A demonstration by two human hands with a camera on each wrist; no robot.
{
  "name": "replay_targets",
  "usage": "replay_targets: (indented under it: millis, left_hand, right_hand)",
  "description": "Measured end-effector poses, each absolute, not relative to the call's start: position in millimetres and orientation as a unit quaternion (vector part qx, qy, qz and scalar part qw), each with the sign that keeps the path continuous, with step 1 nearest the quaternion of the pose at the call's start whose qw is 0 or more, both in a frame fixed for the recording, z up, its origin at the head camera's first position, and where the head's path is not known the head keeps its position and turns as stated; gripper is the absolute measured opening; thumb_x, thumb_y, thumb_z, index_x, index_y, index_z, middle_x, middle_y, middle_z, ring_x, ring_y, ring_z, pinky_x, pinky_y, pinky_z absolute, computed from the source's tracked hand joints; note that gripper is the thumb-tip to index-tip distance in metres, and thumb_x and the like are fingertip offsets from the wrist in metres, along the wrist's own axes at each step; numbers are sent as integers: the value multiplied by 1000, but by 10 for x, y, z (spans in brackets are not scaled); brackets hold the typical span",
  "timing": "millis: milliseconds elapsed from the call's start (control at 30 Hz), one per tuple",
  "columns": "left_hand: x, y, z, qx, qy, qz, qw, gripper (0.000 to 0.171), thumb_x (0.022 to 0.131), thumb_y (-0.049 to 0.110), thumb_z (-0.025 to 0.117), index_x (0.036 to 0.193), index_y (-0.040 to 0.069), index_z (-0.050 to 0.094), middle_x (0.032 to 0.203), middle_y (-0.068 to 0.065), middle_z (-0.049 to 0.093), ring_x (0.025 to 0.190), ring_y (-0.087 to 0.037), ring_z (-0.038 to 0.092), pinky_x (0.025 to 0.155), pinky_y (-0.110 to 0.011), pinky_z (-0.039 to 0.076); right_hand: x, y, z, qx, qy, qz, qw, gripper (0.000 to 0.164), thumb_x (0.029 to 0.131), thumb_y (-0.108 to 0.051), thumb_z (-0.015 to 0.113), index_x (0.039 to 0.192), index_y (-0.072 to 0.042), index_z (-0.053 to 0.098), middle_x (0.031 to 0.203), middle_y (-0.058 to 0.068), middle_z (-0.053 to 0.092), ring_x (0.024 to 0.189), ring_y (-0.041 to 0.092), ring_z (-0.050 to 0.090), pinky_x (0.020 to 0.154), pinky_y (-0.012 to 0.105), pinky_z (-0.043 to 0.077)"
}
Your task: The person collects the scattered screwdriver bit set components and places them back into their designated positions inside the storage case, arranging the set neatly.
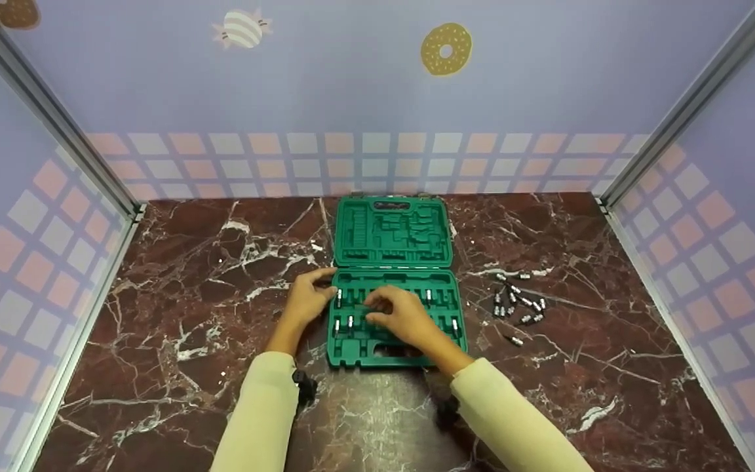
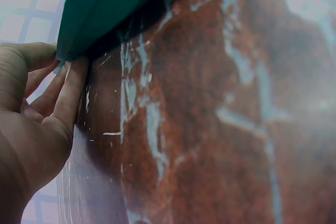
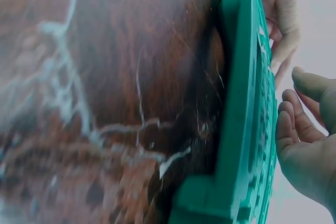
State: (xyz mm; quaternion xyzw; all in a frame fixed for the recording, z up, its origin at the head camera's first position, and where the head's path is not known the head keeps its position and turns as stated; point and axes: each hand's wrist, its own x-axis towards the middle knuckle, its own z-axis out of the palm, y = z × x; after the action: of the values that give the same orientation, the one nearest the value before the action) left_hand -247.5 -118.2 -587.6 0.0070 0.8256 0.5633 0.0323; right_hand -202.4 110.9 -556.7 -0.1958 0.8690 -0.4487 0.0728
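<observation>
A green plastic tool case (image 1: 394, 360) lies unfolded on the table, its molded lid (image 1: 351, 226) at the back. Several small silver-and-black bit sockets (image 1: 350, 322) sit upright in the front half's slots, at both sides. My left hand (image 1: 307, 298) holds the case's left edge, thumb at the rim; the left wrist view shows its fingers against the case wall (image 2: 100, 19). Above the middle slots hovers my right hand (image 1: 398, 313), fingers loosely bent. In the right wrist view, thumb and fingers of the right hand (image 3: 310, 135) stand apart with nothing visible between them.
Right of the case, several loose bit sockets (image 1: 515, 298) lie scattered on the dark red marbled table (image 1: 207, 347). A lilac wall (image 1: 351, 85) with a checked band stands behind, and side panels (image 1: 712, 196) with metal posts flank the table.
</observation>
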Motion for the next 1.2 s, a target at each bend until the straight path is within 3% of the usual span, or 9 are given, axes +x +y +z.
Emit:
replay_targets:
  millis: [233, 667, 867, 1100, 1200]
  left_hand:
    - [-2464, -1172, -5881, 11, 824, 566, 26, 41, 91, -4, 70, 132, 2, 70, 122, -21, 71, 91, -27, 70, 78, -34, 57]
    - [-2467, -1168, -5869, 3, 820, 572, 33, 41, 90, -4, 70, 131, 3, 70, 123, -20, 71, 84, -21, 69, 72, -27, 55]
    - [-2479, -1179, -5856, 0, 824, 566, 29, 41, 90, -3, 71, 131, 4, 71, 122, -20, 71, 87, -24, 70, 76, -32, 57]
    - [-2471, -1183, -5876, 3, 826, 563, 31, 41, 91, -1, 71, 131, 6, 71, 123, -19, 72, 89, -24, 71, 76, -33, 57]
    - [-2474, -1183, -5875, 0, 824, 566, 34, 41, 91, -1, 71, 132, 7, 71, 123, -18, 72, 89, -23, 71, 77, -33, 57]
  right_hand:
    - [-1990, 1308, -5559, -186, 863, -466, 63, 23, 92, -11, 77, 115, -9, 74, 111, 5, 74, 98, 20, 69, 84, 36, 59]
    - [-1879, 1739, -5574, -166, 858, -486, 16, 22, 91, -13, 78, 113, -14, 74, 110, 3, 74, 101, 24, 70, 87, 41, 58]
    - [-1840, 1962, -5629, -147, 846, -512, -3, 23, 90, -10, 79, 112, -9, 75, 110, 9, 74, 102, 30, 70, 88, 43, 58]
    - [-1799, 2190, -5668, -122, 843, -524, -19, 25, 87, 5, 77, 112, 5, 71, 108, 24, 72, 100, 43, 69, 83, 33, 59]
    - [-1781, 2308, -5669, -114, 840, -530, -27, 25, 86, 5, 78, 110, 4, 72, 108, 22, 73, 100, 40, 68, 83, 27, 57]
